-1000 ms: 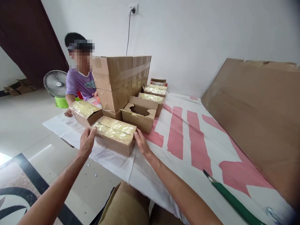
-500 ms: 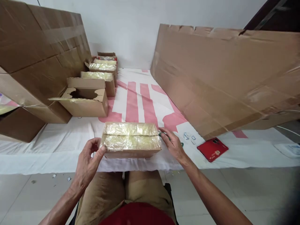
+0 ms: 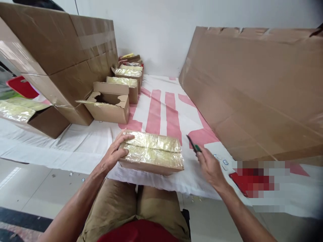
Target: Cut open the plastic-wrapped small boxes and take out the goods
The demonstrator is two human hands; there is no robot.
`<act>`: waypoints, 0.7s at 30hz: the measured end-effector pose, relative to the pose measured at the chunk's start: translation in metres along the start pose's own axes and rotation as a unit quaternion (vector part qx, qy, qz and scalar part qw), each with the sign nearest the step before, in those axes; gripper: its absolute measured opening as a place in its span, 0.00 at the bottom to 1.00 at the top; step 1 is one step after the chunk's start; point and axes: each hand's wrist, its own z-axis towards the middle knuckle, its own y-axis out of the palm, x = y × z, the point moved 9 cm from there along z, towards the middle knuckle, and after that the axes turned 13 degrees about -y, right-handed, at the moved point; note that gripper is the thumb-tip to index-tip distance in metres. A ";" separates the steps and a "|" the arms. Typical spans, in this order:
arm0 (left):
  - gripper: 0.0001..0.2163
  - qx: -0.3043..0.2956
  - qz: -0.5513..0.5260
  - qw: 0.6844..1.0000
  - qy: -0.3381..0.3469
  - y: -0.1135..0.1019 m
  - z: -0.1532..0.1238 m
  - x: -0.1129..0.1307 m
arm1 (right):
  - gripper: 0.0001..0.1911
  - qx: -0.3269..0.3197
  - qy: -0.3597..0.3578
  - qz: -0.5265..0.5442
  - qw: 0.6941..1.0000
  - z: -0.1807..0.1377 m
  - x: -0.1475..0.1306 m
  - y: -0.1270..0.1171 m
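Note:
A small cardboard box (image 3: pixel 152 149) lies near the table's front edge, its two top flaps closed and covered with shiny clear tape. My left hand (image 3: pixel 116 150) holds the box's left end, thumb and fingertips on the taped top. To the right of the box and apart from it, my right hand (image 3: pixel 210 165) is closed around a green-handled cutting tool (image 3: pixel 193 144). Its dark, pointed blade aims up and to the left. Whether it is a knife or scissors, I cannot tell.
An open small box (image 3: pixel 108 109) heads a row of taped boxes (image 3: pixel 123 82) at the back left. Large cartons (image 3: pixel 63 57) stand left, a big cardboard sheet (image 3: pixel 252 94) right. A red phone (image 3: pixel 238 183), partly blurred, lies right. Another taped box (image 3: pixel 47 121) sits far left.
My right hand has left the box's right end and moved right, bringing the tool's blade into view. My left hand now reaches over the top, and the box has turned slightly. The view has shifted left.

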 end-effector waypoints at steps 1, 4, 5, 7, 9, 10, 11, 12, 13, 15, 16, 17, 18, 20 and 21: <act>0.31 -0.003 -0.006 1.000 -0.009 0.001 -0.001 -0.001 | 0.22 0.014 -0.003 0.026 1.000 0.008 -0.012 -0.017; 0.33 -0.008 -0.017 1.000 -0.024 0.002 -0.002 0.001 | 0.20 -0.034 -0.106 0.053 0.992 0.045 -0.086 -0.043; 0.34 -0.007 -0.019 1.000 -0.023 0.002 -0.003 0.003 | 0.20 -0.074 -0.163 0.055 0.982 0.056 -0.117 -0.041; 0.33 -0.005 -0.023 1.000 -0.013 0.001 -0.003 0.006 | 0.20 -0.144 -0.251 0.033 0.957 0.074 -0.172 -0.027; 0.33 0.000 -0.024 1.000 0.000 0.000 -0.003 0.007 | 0.19 -0.202 -0.304 -0.028 0.931 0.085 -0.209 -0.004; 0.33 0.001 -0.023 1.000 0.004 0.001 -0.002 0.006 | 0.18 -0.222 -0.319 -0.067 0.919 0.089 -0.221 0.008; 0.34 0.002 -0.022 1.000 0.005 0.001 -0.001 0.005 | 0.17 -0.235 -0.327 -0.109 0.909 0.091 -0.229 0.018; 0.34 0.002 -0.020 1.000 0.004 0.001 -0.001 0.003 | 0.17 -0.240 -0.332 -0.150 0.900 0.093 -0.235 0.026; 0.34 0.001 -0.019 1.000 0.004 0.002 0.000 0.001 | 0.17 -0.240 -0.336 -0.187 0.892 0.093 -0.239 0.031; 0.34 -0.005 -0.020 1.000 0.010 0.003 0.001 0.000 | 0.19 -0.231 -0.339 -0.250 0.877 0.092 -0.245 0.036; 0.34 -0.010 -0.021 1.000 0.016 0.004 0.001 0.000 | 0.19 -0.229 -0.339 -0.273 0.871 0.090 -0.248 0.036; 0.34 -0.012 -0.023 0.999 0.021 0.005 0.001 0.000 | 0.19 -0.230 -0.336 -0.289 0.866 0.089 -0.249 0.035; 0.34 -0.010 -0.024 0.999 0.024 0.004 0.001 -0.001 | 0.19 -0.235 -0.333 -0.301 0.862 0.087 -0.250 0.034; 0.35 -0.004 -0.024 0.999 0.023 0.003 0.002 -0.003 | 0.17 -0.249 -0.326 -0.311 0.858 0.086 -0.251 0.030; 0.35 -0.001 -0.025 0.999 0.021 0.003 0.003 -0.004 | 0.17 -0.257 -0.324 -0.314 0.855 0.086 -0.251 0.027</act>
